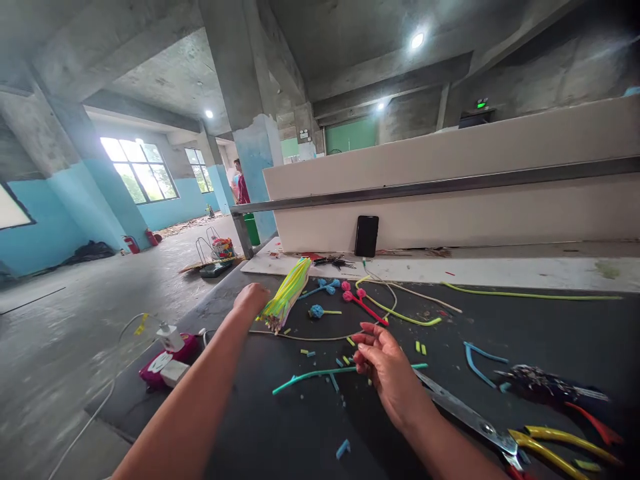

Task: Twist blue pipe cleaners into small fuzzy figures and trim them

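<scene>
My left hand (253,300) is beside a bundle of yellow-green pipe cleaners (290,290); its fingers are hidden behind the back of the hand. Over the middle of the dark table, my right hand (384,363) is loosely curved with its fingers apart and nothing visible in them. A teal pipe cleaner (310,376) passes below it. Large scissors (465,407) with yellow handles lie to its right, partly under my forearm. Ahead are pink pom-poms on a red stem (370,311), blue pom-poms (327,287) and a blue ball on a green stem (317,311).
A phone (367,236) leans on the pale panel (450,213) at the back, with a cable attached. Pliers (550,387) and a bent blue pipe cleaner (473,365) lie right. A purple power strip (165,360) with plugs sits left. A person (242,187) stands far off.
</scene>
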Tool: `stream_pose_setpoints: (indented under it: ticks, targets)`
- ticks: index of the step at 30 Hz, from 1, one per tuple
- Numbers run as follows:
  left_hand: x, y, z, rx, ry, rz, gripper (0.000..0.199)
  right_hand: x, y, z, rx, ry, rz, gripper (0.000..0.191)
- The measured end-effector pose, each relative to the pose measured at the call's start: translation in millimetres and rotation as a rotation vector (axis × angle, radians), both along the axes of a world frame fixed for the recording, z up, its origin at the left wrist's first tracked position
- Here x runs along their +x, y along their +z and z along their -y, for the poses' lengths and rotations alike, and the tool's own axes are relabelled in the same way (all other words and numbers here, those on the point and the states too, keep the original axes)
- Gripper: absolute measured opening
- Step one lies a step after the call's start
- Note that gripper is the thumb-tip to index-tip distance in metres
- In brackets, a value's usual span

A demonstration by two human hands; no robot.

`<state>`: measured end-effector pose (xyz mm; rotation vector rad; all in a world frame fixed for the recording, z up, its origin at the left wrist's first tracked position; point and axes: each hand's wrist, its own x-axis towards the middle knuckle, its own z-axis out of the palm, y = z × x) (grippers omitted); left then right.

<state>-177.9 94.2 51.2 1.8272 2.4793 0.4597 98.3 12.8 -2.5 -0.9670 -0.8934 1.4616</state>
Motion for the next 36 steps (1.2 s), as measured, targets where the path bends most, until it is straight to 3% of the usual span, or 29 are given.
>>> stream_pose_setpoints:
  ticks: [5,10,15,20,24,28,36]
  targets:
    - [13.1,-21.4,7.8,-0.052,-0.090,0.059,0.031,0.8,1.2,1.2,0.023,0.003,0.022,0.043]
    - [54.9,-40.8,29.8,0.079,-0.177,0.057,0.029,-0.2,-0.9,-2.5,0.038,-0.007,0.047,0.045]
    - [83.6,-46.7,44.7,0.194,-0.283,0.068,0.027,-0.4,-2.8,-4.1,0.046,-0.007,0.063,0.045]
    - [66.4,-41.9,32.0,0.182,-0.219,0.122,0.026,0.7,-5.7,-4.8,0.053,-0.006,0.081,0.042]
    - [46.5,-41.8,25.6,0.094,-0.152,0.158,0.029,0.6,-7.9,-4.3,0.076,0.007,0.082,0.041]
    - [42.6,-44.0,26.7,0.000,-0.149,0.175,0.029,-1.6,-5.9,-2.6,0.119,0.013,0.131,0.040]
    - [38.6,-38.2,28.0,-0.142,-0.090,0.259,0.032,-6.6,-11.2,2.4,0.440,0.058,0.461,0.035]
